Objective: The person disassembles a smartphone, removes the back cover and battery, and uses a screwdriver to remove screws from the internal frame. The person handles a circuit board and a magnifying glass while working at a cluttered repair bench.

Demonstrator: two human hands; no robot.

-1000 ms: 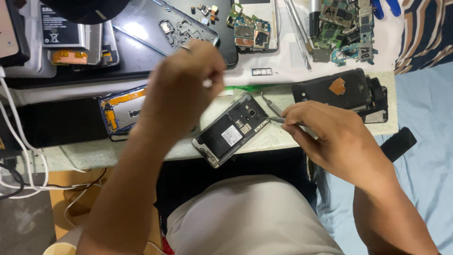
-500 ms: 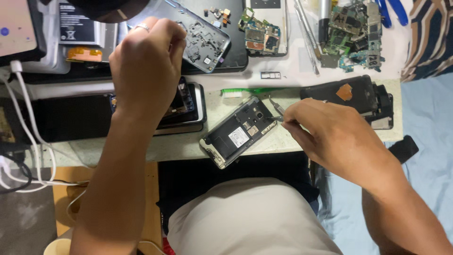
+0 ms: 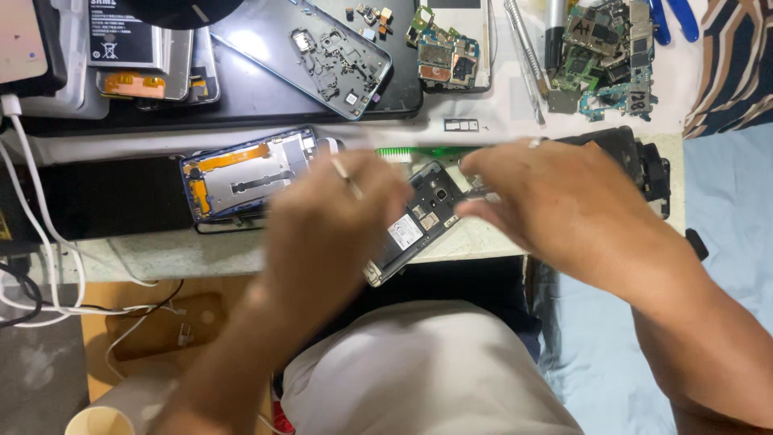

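**Both hands over an opened phone at the bench edge**

At far left, white cables (image 3: 32,234) trail down past a blue-framed phone chassis (image 3: 245,171) lying on the bench. Just right of it, the left hand (image 3: 330,225) (badly motion-blurred) hovers over the near end of the opened phone (image 3: 415,225); a thin pale sliver shows at its fingers, but whether they grip it I cannot tell. The phone lies tilted at the near bench edge, between both hands. The right hand (image 3: 564,201) reaches its fingertips onto the phone's far end, fingers pinched together around something too blurred to identify. Loose circuit boards (image 3: 600,56) lie far right.
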